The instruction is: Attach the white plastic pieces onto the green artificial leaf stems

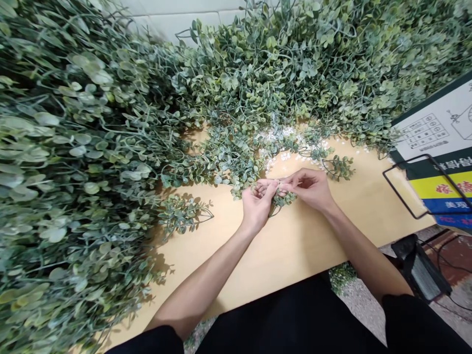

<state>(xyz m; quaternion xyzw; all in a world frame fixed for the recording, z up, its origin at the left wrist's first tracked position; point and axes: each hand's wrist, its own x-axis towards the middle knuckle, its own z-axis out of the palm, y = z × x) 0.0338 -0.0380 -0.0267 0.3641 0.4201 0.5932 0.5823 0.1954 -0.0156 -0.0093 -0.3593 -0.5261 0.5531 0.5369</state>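
My left hand (258,201) and my right hand (308,187) meet over the middle of the wooden table (291,241). Between them is an artificial leaf sprig (284,200), its small green leaves hanging below the fingers. Thumb and fingers of the left hand pinch it from the left. From the right, the other hand's fingertips are pinched at the same spot; whatever small part they grip is too fine to make out. Small white pieces (285,156) lie scattered just beyond the hands. A loose sprig (339,168) rests to the right of them, and another sprig (184,212) to the left.
Big heaps of artificial greenery (92,147) fill the left side and the back of the table. At the right stands a printed box (424,135) with a black wire frame (405,196) before it. Below the table's right edge is a black device (424,270) with cables.
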